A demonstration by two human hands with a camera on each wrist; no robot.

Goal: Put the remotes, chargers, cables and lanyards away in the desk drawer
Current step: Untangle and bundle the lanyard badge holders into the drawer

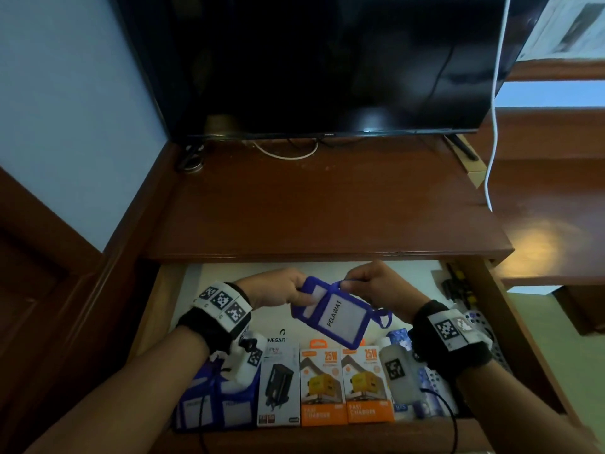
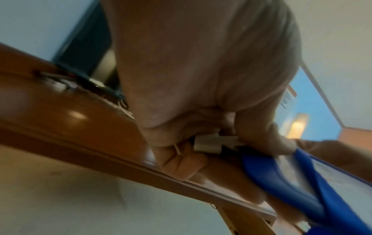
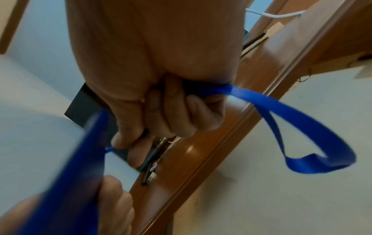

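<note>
Left hand: left hand point(image 1: 278, 291) pinches the upper left corner of the blue badge holder point(image 1: 334, 314), thumb on top and fingers curled beneath; the left wrist view also shows a small white clip point(image 2: 213, 142) tucked in the same grasp.
Right hand: right hand point(image 1: 376, 286) has its fingers curled round the blue strap point(image 3: 302, 127) at the holder's top edge; a slack loop of the strap hangs free to the right.
Lanyard position: held in the air between both hands, tilted, above the open desk drawer point(image 1: 484, 322) and not touching its contents.
Drawer contents: more blue badge holders point(image 1: 212, 404) lie at the front left, then a white charger box point(image 1: 278, 385), two orange charger boxes point(image 1: 345, 385) side by side, and bluish packs point(image 1: 429, 388) at the right.
Free space: the pale drawer floor point(image 1: 209, 273) behind the boxes looks bare, as far as can be seen.
Step in hand: likely gathering the strap against the holder before laying it down.
How to do it well: fold the hanging loop onto the holder's back first, so nothing trails over the drawer edge; then lower it flat onto the other holders or behind them.
Risk: a loose loop may snag on the box tops or catch when the drawer closes.
Desk top: brown desk top point(image 1: 327, 208) carries a dark television point(image 1: 327, 60).
</note>
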